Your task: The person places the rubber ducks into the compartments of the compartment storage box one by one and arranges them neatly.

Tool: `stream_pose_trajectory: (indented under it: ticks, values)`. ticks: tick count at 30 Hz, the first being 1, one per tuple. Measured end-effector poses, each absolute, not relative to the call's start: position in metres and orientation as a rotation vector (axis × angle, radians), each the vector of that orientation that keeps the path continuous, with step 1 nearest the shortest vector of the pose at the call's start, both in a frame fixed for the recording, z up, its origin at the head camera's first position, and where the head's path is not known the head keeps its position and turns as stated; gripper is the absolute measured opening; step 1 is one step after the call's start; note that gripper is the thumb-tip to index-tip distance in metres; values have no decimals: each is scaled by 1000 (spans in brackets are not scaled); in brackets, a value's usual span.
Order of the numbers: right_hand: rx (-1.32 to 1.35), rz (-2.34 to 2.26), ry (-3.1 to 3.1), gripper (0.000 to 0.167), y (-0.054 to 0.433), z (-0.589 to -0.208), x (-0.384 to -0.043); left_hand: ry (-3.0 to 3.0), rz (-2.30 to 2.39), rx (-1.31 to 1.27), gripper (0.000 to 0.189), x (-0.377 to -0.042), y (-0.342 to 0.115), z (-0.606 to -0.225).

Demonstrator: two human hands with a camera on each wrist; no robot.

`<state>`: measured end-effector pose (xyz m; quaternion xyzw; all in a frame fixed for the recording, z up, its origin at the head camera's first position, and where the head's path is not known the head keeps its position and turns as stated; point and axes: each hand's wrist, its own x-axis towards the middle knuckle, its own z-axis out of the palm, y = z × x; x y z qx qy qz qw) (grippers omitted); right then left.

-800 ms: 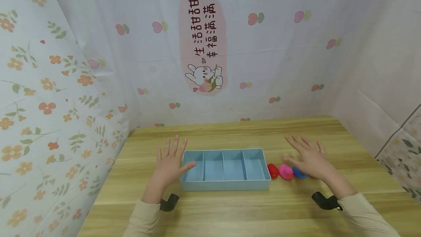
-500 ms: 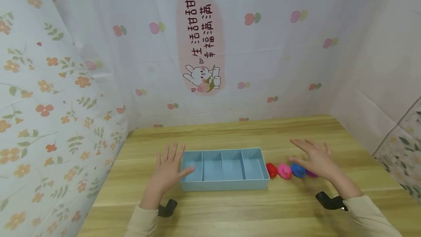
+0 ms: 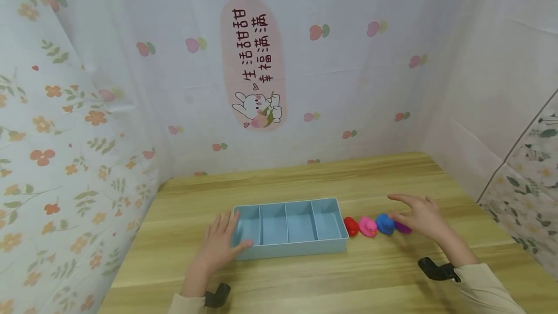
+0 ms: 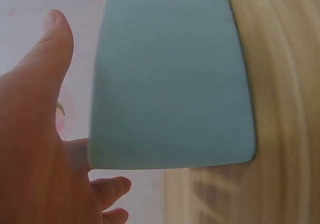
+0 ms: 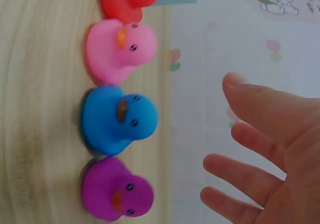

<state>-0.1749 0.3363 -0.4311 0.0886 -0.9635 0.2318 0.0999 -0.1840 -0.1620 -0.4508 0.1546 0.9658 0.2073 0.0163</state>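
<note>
A light blue box [image 3: 287,249] with several compartments in a row lies on the table. At its left end is my left hand [image 3: 218,246], fingers spread beside the wall and thumb over the front corner. Off the box's right end, rubber ducks stand in a row: red [image 5: 127,1], pink [image 5: 117,53], blue [image 5: 112,121] and purple [image 5: 112,191]. Above the blue and purple ducks hovers my right hand [image 3: 423,217], holding nothing, its thumb and fingers apart and loosely bent. In the right wrist view the fingers [image 5: 240,174] are clear of the ducks.
The wood-grain table [image 3: 305,285] meets a printed cloth backdrop [image 3: 348,86] at its far edge. Floral cloth [image 3: 65,159] hangs along the left side. Each wrist carries a black camera mount, one beside the left forearm [image 3: 193,277].
The head view has shifted slightly. My left hand has come down closer to the box's left end. The right hand's fingers have drawn in, and the blue and purple ducks show more.
</note>
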Motion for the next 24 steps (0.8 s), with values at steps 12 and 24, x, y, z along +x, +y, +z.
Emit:
stream_pose_trajectory:
  ticks: [12,24]
  values:
    - [229,691,-2846,48,353,-456,-169,3018,663,474,100,-180,-160,-462]
    - [162,748,-2821,51,365,-473,-160,3024,766,445,115,-178,-158,-466]
